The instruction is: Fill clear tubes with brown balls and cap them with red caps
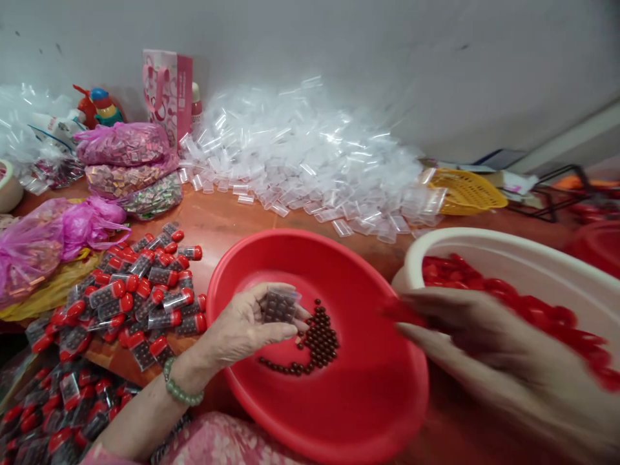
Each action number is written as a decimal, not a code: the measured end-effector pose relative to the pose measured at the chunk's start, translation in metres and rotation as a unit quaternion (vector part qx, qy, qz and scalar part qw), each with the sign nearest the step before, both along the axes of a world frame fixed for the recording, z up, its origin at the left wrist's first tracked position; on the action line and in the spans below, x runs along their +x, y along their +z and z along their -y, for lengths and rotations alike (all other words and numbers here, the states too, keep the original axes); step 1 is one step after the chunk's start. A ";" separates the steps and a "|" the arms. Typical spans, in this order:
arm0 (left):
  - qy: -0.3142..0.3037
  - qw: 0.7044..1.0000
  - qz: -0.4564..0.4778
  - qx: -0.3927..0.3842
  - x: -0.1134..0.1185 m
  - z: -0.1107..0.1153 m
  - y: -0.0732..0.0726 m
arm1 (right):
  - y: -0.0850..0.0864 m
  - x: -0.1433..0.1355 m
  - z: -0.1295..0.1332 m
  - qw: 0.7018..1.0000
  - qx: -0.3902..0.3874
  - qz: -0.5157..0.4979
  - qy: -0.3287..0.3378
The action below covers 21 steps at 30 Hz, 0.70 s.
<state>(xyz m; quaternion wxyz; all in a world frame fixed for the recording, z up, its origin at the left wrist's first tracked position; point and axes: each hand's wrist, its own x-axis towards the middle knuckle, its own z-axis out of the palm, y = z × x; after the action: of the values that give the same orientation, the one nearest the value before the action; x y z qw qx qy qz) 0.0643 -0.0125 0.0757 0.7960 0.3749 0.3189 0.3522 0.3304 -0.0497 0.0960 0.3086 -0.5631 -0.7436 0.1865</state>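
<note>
My left hand is closed round a small clear plastic container filled with dark brown balls, held above the red basin. Loose brown balls lie in the basin beneath it. Smeared by motion, my right hand is between the red basin and the white basin. A blurred red cap shows at its fingertips. More red caps fill the white basin. Left of my left hand is a heap of filled containers with red caps.
Behind the basins rises a large pile of clear empty containers, with a yellow basket at its right end. Pink plastic bags of small packets and a pink paper bag stand at the left. More capped containers lie lower left.
</note>
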 end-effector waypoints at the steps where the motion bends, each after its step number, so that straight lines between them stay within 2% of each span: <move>1: 0.011 1.000 -0.007 0.001 0.002 0.001 -0.001 | -0.002 -0.012 -0.002 1.000 -0.016 -0.011 0.022; 4: 0.056 0.998 -0.038 0.011 0.006 0.003 -0.006 | -0.003 -0.044 -0.012 0.992 -0.057 -0.040 0.106; 6: 0.072 0.996 -0.052 0.015 0.008 0.003 -0.010 | -0.003 -0.056 -0.018 0.985 -0.051 -0.052 0.155; 8: 0.074 0.996 -0.046 0.011 0.009 0.003 -0.014 | -0.004 -0.061 -0.022 0.982 -0.035 -0.064 0.177; 15: 0.066 0.997 0.012 -0.023 0.006 0.001 -0.020 | -0.011 -0.074 -0.025 0.984 -0.012 -0.135 0.116; 21: 0.092 0.991 0.043 -0.082 0.012 -0.001 -0.021 | -0.028 -0.100 -0.020 0.982 0.021 -0.169 0.078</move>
<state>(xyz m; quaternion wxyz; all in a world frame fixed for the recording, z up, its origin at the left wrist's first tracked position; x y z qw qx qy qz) 0.0763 -0.0111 0.0550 0.8010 0.2622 0.3453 0.4127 0.2308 -0.0298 0.0676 0.4260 -0.4572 -0.7259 0.2873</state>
